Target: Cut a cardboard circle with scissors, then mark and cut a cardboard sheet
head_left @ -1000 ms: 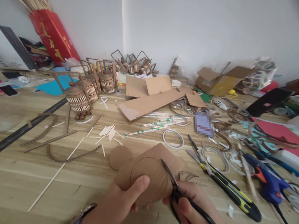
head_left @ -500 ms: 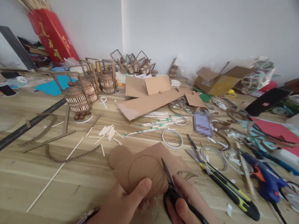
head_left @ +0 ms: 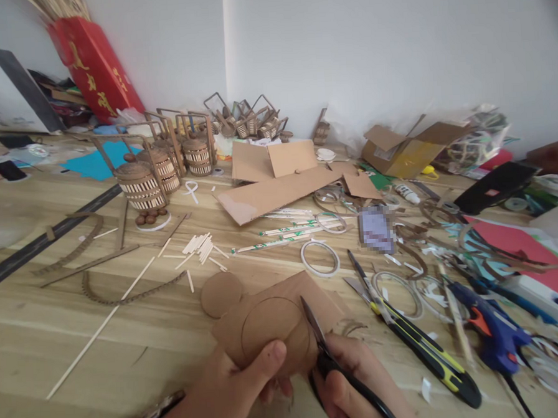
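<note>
My left hand (head_left: pixel 243 379) grips a piece of brown cardboard (head_left: pixel 275 321) with a circle drawn on it, the thumb lying on top and the other fingers beneath. In my right hand (head_left: pixel 357 373) is a pair of black-handled scissors (head_left: pixel 319 331), fingers through the handles. The blades point away from me and lie at the right side of the drawn circle. How far they reach into the cardboard I cannot tell. A cut cardboard disc (head_left: pixel 222 294) rests on the table just beyond the piece's left corner.
A yellow-black utility knife (head_left: pixel 421 339) and a blue glue gun (head_left: pixel 494 332) lie to the right. Tape rings (head_left: pixel 319 258) and short sticks (head_left: pixel 199 247) are ahead. Small woven baskets (head_left: pixel 142 185) stand at the back left, larger cardboard pieces (head_left: pixel 278 187) in the middle.
The cardboard has tilted slightly in my left hand, and the scissor blades look closer together. The whole view has shifted a little; both hands keep their hold.
</note>
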`<state>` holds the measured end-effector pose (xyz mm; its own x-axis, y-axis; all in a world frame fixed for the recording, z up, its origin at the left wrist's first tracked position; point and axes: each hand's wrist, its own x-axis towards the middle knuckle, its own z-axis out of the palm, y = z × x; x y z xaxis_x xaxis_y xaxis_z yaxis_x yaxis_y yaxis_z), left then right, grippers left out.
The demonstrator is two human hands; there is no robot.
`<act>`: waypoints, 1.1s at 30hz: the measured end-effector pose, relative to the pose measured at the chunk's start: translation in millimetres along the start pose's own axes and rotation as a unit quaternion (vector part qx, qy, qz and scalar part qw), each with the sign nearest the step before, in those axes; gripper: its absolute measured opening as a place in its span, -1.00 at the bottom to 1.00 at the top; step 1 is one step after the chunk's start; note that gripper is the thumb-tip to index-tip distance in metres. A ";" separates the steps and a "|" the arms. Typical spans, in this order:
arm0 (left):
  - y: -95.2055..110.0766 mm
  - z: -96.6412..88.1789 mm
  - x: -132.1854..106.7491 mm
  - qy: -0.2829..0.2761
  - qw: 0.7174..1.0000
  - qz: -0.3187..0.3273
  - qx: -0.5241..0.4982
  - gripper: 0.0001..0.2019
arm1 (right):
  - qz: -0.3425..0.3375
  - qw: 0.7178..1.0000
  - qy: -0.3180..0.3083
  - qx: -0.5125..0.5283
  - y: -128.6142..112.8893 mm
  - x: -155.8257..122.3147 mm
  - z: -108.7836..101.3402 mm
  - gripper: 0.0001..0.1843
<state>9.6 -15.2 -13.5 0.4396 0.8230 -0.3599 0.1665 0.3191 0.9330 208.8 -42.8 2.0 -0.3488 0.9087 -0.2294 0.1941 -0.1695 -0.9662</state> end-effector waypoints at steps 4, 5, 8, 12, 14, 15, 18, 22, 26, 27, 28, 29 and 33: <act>6.0 0.8 -1.2 -0.003 1.000 0.003 -0.011 -0.37 | 0.030 0.999 0.021 0.036 -3.8 0.3 4.0 -0.13; 7.0 0.6 -1.0 0.002 1.000 0.002 -0.014 -0.37 | 0.028 0.999 0.024 0.035 -3.8 0.2 5.0 -0.13; 9.3 -2.8 2.3 0.034 0.997 0.005 -0.068 -0.44 | 0.023 0.999 0.039 0.020 0.1 0.0 7.0 -0.12; 16.0 -16.3 10.5 0.089 0.974 0.025 -0.204 -0.49 | 0.039 0.997 0.070 0.018 8.6 0.2 7.8 -0.13; 21.3 -25.4 12.8 0.139 0.973 0.046 -0.179 -0.53 | 0.047 0.996 0.077 0.014 10.6 0.4 7.8 -0.13; 23.8 -29.7 13.0 0.165 0.974 0.065 -0.142 -0.57 | 0.050 0.996 0.076 0.013 10.9 0.3 7.8 -0.13; 28.6 -38.8 11.0 0.186 0.976 0.108 -0.006 -0.64 | 0.058 0.997 0.046 0.012 10.8 0.1 7.0 -0.14; 29.9 -41.2 8.4 0.113 0.974 0.120 0.154 -0.62 | 0.030 1.000 0.003 -0.007 10.5 1.9 3.7 -0.19; 30.3 -40.4 8.5 0.081 0.968 0.124 0.201 -0.56 | -0.035 0.998 0.018 -0.042 7.8 5.1 1.6 -0.15; 30.4 -40.4 8.6 0.076 0.969 0.120 0.202 -0.54 | -0.039 0.998 0.019 -0.039 6.4 5.6 1.6 -0.12; 30.5 -40.5 8.6 0.069 0.970 0.117 0.202 -0.53 | -0.037 0.999 0.017 -0.032 5.0 5.8 1.9 -0.08; 30.6 -40.6 8.5 0.061 0.970 0.115 0.204 -0.53 | -0.030 0.999 0.011 -0.023 3.5 5.8 2.2 -0.03; 30.9 -41.0 8.4 0.036 0.971 0.111 0.211 -0.53 | -0.023 1.000 -0.011 -0.012 0.6 5.3 2.2 0.05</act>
<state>-17.7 20.8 12.2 0.4459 0.8848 -0.1353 0.4279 -0.0780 0.9005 205.1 -38.9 0.0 -0.3781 0.9065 -0.1877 0.1985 -0.1186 -0.9729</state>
